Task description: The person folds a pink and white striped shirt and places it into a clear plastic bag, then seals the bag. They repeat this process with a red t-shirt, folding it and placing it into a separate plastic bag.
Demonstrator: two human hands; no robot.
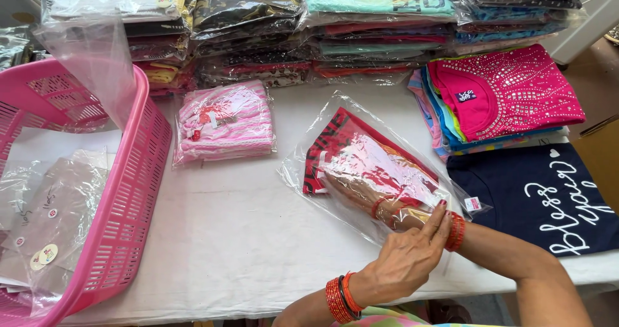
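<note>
Two hands work one clear plastic bag (pixel 380 172) holding a folded red garment (pixel 342 148), lying mid-tabletop (pixel 232 237). Right hand (pixel 361 195) is thrust inside the bag (fingers extended flat, gripping nothing); left hand (pixel 403 259) pinches the bag's open edge. Pink basket (pixel 122 204) stands left; a navy shirt (pixel 541 195) lies right.

Clear poly bag (pixel 380 172), red garment, mid-table

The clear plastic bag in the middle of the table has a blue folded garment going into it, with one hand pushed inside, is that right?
Not quite. The garment in the clear plastic bag is red, not blue, as the head view shows. The rest holds: the right hand is pushed inside the bag, while the left hand holds its open edge.
</note>
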